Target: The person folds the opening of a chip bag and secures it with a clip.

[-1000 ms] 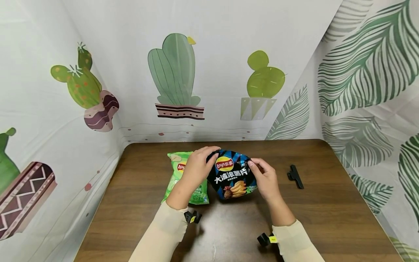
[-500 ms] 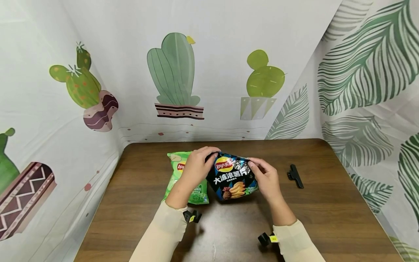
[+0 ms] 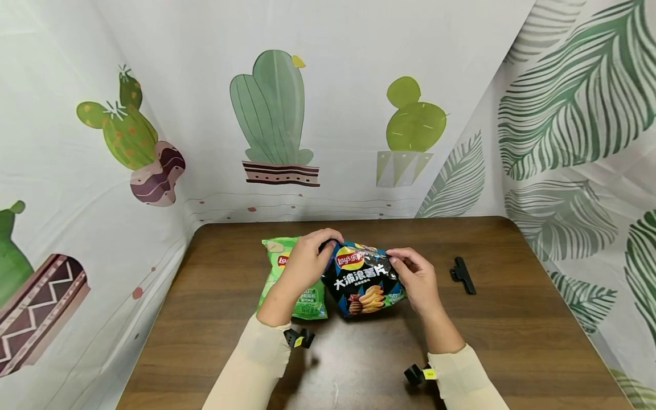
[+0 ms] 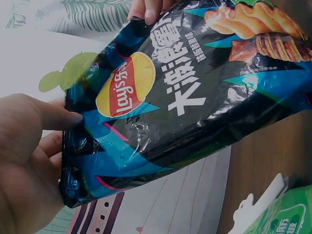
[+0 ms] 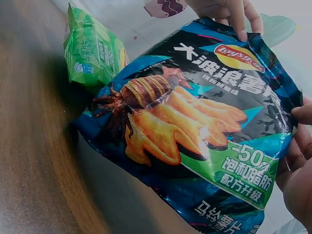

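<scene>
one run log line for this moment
left hand: pinches black chip bag | right hand: pinches same bag | green chip bag: on table | black clip: on table, right of right hand

compared with one second earlier, the black-and-blue chip bag (image 3: 361, 290) sits slightly lower between the left hand (image 3: 308, 261) and right hand (image 3: 416, 279), its upper edge straighter.

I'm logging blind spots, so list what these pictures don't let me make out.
Head: the green bag's middle, behind the left hand and arm.
Left wrist: the white object's full shape, cut off by the bottom edge.
Right wrist: part of the right hand, cut off by the right edge.
All views: the black bag's back, hidden by its own front.
</scene>
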### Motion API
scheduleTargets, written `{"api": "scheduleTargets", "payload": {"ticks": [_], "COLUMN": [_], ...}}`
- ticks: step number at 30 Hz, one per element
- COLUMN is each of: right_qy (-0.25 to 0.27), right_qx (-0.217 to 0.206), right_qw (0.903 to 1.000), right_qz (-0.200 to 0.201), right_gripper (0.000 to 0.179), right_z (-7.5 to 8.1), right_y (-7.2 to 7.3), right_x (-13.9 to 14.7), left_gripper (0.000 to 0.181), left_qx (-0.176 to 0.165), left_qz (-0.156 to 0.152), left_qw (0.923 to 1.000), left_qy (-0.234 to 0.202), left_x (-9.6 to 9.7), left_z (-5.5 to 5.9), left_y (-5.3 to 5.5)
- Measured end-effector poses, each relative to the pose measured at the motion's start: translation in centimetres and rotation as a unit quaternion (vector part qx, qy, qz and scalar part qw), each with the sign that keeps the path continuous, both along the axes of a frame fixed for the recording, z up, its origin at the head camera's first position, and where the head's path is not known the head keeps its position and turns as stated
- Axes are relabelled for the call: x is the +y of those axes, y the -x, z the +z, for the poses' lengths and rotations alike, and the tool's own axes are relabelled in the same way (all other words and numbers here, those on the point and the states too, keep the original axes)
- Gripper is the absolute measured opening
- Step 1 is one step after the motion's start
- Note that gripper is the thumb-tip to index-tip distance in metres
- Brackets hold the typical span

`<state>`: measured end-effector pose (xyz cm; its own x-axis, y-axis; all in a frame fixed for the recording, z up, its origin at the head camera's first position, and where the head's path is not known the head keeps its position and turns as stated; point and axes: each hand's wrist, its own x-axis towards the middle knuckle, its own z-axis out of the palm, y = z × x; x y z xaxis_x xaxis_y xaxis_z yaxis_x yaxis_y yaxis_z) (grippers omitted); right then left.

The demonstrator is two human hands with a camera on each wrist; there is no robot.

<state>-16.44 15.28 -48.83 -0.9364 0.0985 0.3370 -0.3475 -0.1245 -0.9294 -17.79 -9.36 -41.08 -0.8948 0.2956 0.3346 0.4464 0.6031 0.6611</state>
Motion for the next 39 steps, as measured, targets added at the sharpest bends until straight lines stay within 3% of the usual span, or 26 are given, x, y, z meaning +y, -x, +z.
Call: {"api": "scheduleTargets", "payload": {"ticks": [7, 13, 22, 31, 39], "right_qy": [-0.009, -0.05, -0.005, -0.09, -0.094], "right_qx": [0.0, 0.005, -0.005, -0.081, -0.071], "right_qw": [0.9999, 0.9987, 1.0, 0.9927, 0.9928], "right_qz": [0.006, 0.01, -0.001, 0.009, 0.019], "right_gripper": [0.013, 0.017, 0.019, 0.022, 0.019], "right_z": [-0.02, -0.1, -0.41, -0.06, 0.07], "right_y": [-0.03, -0.05, 0.09, 0.11, 0.09], "right_x": [0.16, 0.38, -0.11, 0.23, 0.3], "left_gripper": [0.022, 0.014, 0.01, 0.014, 0.02], "left_qx": [-0.027, -0.048, -0.068, -0.062, -0.032], "left_qz": [0.008, 0.019, 0.02, 0.016, 0.018], "left_qw": [0.9995, 0.9984, 0.9971, 0.9979, 0.9993], "left_qy": [-0.017, -0.023, -0.027, -0.009, 0.008], "left_x": [-0.13, -0.09, 0.09, 0.22, 0.17], "left_z": [-0.02, -0.18, -0.58, -0.46, -0.34], "left_y": [-0.03, -0.02, 0.14, 0.08, -0.06]}}
